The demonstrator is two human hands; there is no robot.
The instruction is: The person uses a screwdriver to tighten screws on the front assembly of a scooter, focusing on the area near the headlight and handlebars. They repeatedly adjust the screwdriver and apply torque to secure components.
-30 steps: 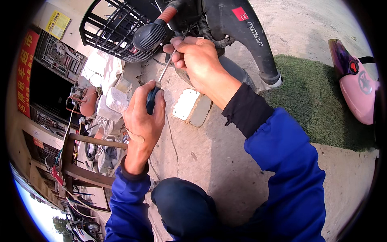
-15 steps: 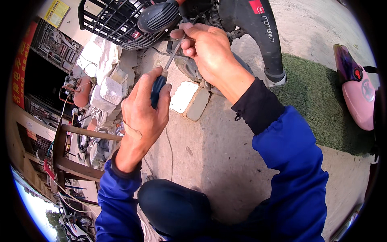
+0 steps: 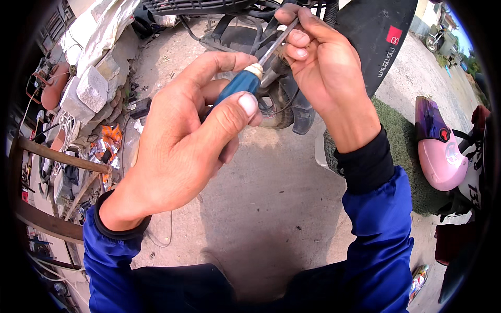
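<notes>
My left hand [image 3: 180, 125] is wrapped round the blue handle of a screwdriver [image 3: 241, 86], its thumb lying along the handle. The thin metal shaft slants up and away to the right. At the shaft's far end my right hand [image 3: 329, 68] has its thumb and fingers closed on the tip. Whether a small part is also pinched there is hidden. Just beyond both hands stands a scooter or electric bike, with a black basket [image 3: 193, 6] on the left and a dark body panel [image 3: 373, 39] on the right. Cables and a dusty metal part [image 3: 276, 112] show below the hands.
Concrete blocks [image 3: 93, 86] and rubble are heaped at the left, near a reddish tank [image 3: 55, 86] and a wooden frame [image 3: 62, 155]. On the right lie a green mat [image 3: 386, 151] and a pink helmet [image 3: 441, 161] with a purple visor. My knees are at the bottom.
My view has moved nearer and turned, so hands and vehicle look larger. The screwdriver remains in my left hand, its tip at my right fingers. The basket has shifted up in view.
</notes>
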